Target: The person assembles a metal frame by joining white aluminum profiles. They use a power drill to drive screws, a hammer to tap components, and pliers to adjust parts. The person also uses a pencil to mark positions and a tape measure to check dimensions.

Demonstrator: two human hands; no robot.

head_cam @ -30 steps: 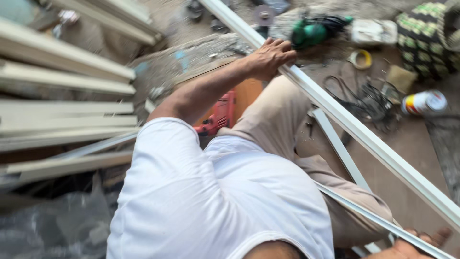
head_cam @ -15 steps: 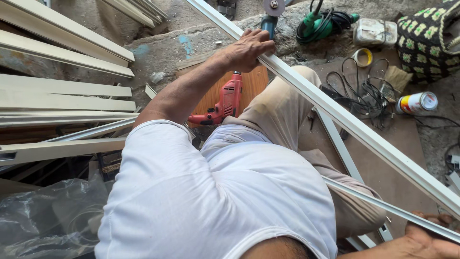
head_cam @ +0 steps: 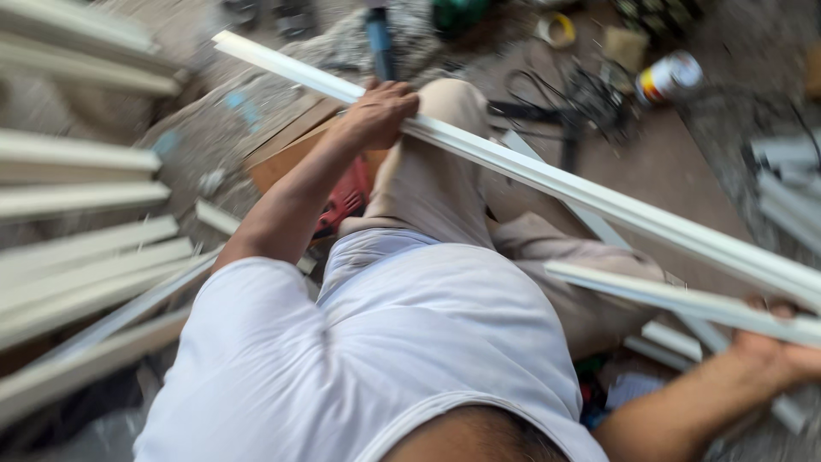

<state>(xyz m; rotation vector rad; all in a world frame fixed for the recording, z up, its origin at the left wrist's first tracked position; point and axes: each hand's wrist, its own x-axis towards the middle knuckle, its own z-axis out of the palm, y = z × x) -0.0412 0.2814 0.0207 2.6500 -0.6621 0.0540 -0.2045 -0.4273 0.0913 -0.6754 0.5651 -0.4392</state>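
Messy workshop floor (head_cam: pixel 667 162), white strips stacked (head_cam: pixel 85 248) off to one side. Left hand (head_cam: pixel 380 111) fingers are clenched round a long white rail (head_cam: pixel 547 180). Right hand (head_cam: pixel 782 351) grips its other end, blurry though.

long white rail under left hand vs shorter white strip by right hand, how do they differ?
The long white metal rail crosses the whole view diagonally; the shorter white metal strip starts by the knee. The left hand grips the rail near its far end; the right hand is at the strip's near end. The rail lies above the strip. Both are pale, straight profiles.
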